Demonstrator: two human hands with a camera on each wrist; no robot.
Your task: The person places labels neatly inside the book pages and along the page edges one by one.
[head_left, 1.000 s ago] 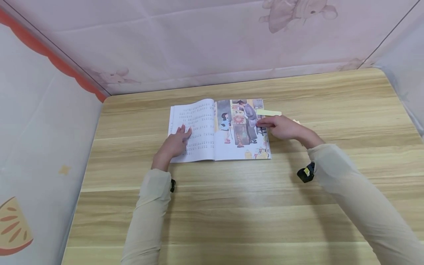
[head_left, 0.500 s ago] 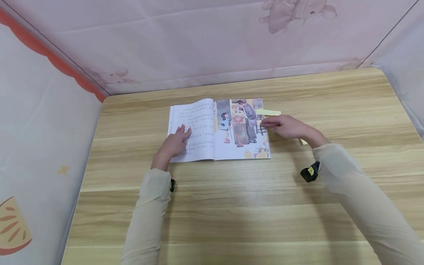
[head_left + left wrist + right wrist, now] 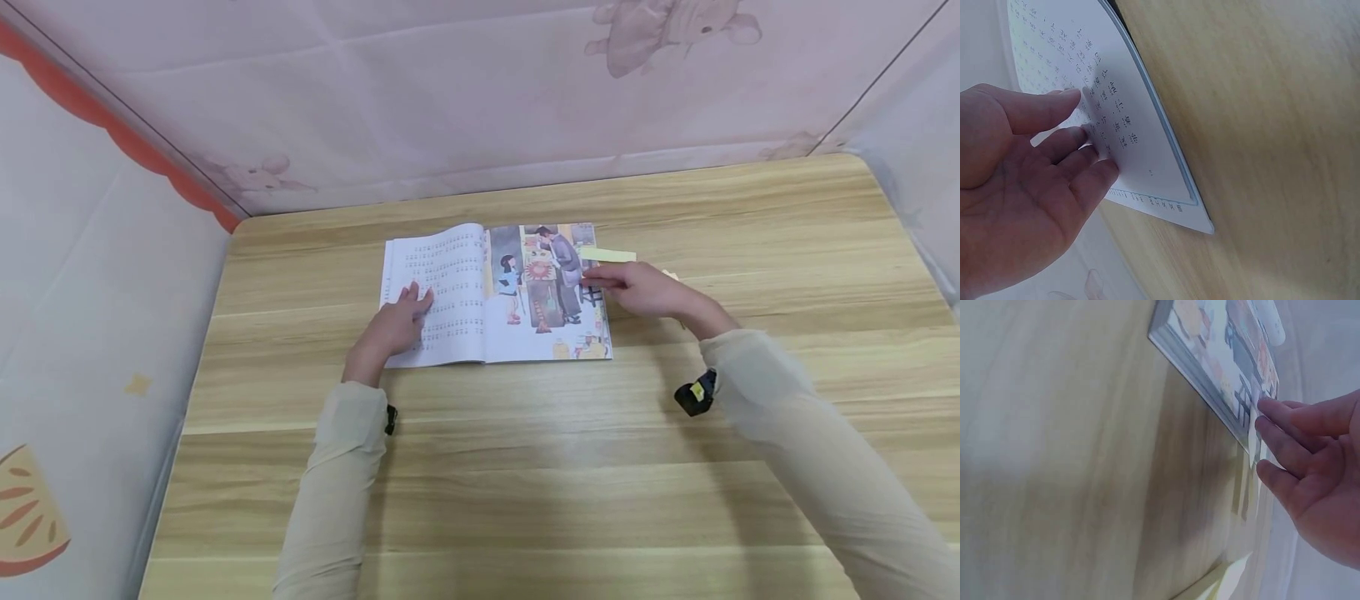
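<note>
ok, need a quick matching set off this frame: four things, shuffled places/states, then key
Things
1. book
2. left hand
3. right hand
4. yellow strip

Places/states
A. resting on the text page
B. jutting out past the side edge of the picture page
C. lying open on the table
D. fingers reaching over the picture page from the right

Pairs: 1-C, 2-A, 3-D, 4-B
</note>
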